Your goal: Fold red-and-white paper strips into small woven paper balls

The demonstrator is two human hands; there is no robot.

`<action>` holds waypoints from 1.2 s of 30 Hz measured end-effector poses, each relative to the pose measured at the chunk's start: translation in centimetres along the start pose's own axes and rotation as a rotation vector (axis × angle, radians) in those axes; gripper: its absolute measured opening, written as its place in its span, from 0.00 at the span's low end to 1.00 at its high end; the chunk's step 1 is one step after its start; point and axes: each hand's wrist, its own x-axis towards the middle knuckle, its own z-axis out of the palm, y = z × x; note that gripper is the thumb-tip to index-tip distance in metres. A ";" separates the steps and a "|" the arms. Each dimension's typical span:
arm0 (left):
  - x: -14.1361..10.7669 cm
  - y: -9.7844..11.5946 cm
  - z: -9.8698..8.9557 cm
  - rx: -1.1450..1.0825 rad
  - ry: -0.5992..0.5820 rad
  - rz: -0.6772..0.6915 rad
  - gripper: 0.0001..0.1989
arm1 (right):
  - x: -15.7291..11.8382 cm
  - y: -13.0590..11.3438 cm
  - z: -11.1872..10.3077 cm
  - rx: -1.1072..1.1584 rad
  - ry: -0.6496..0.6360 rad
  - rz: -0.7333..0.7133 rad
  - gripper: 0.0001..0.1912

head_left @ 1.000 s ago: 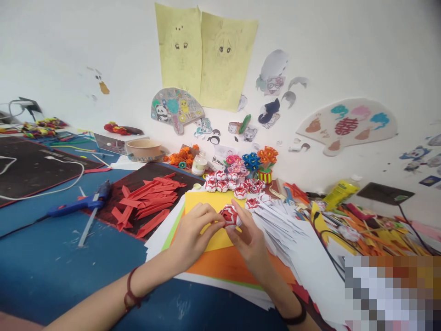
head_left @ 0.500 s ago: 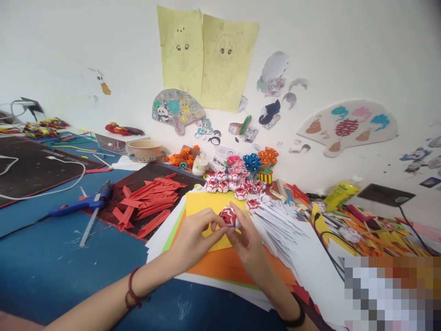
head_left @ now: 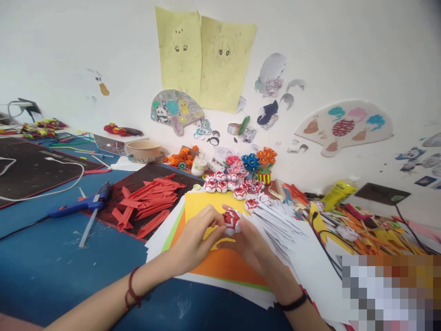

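Between both hands is a red-and-white folded paper flower (head_left: 231, 220), held above a stack of coloured paper (head_left: 198, 202). The thumb and fingers of my left hand (head_left: 201, 236) pinch its left side. My right hand (head_left: 253, 243) grips it from the right, fingers partly hidden behind it. Just beyond, several finished paper flowers (head_left: 222, 185) of the same kind sit in a cluster. A pile of folded red paper strips (head_left: 155, 197) lies left of the stack, and folded white paper strips (head_left: 280, 227) fan out on the right.
A blue glue gun (head_left: 82, 207) with its glue stick rests at the left. Further back stand a round bowl (head_left: 144, 151), a small white bottle (head_left: 199, 166) and a striped flower pot (head_left: 264, 177). A yellow bottle (head_left: 339, 193) leans at the right, beside heaped paper scraps.
My right hand has turned and shifted slightly lower, its fingers now behind and under the flower. The flower has tilted to show more of its side. My left hand keeps its pinch.
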 end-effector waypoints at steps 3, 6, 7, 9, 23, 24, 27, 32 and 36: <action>0.0 0.0 -0.1 0.021 0.008 0.036 0.06 | -0.1 -0.1 -0.1 -0.015 0.023 -0.023 0.26; 0.0 -0.1 -0.2 0.027 0.018 0.071 0.07 | 0.0 0.1 -0.3 -0.019 0.027 -0.032 0.26; 0.0 -0.1 -0.2 0.027 0.018 0.082 0.08 | 0.0 0.2 -0.4 -0.022 0.026 -0.035 0.26; 0.0 -0.2 -0.2 0.025 0.011 0.102 0.08 | 0.0 0.4 -0.6 -0.019 0.024 -0.046 0.27; 0.0 -0.5 0.0 0.186 0.206 0.073 0.05 | 0.4 0.8 -0.8 -0.295 0.159 -0.171 0.27; 0.0 -0.4 0.0 0.168 0.193 0.057 0.05 | 0.4 0.8 -0.7 -0.301 0.158 -0.172 0.27; 0.1 -0.2 0.0 0.109 0.158 0.007 0.06 | 0.4 0.7 -0.6 -0.316 0.154 -0.171 0.27; 0.4 -0.5 0.0 0.016 0.127 -0.102 0.10 | 0.5 1.0 -0.7 -0.328 0.140 -0.186 0.30; 0.6 -1.1 0.0 -0.051 0.119 -0.198 0.12 | 0.6 1.4 -0.9 -0.353 0.172 -0.225 0.29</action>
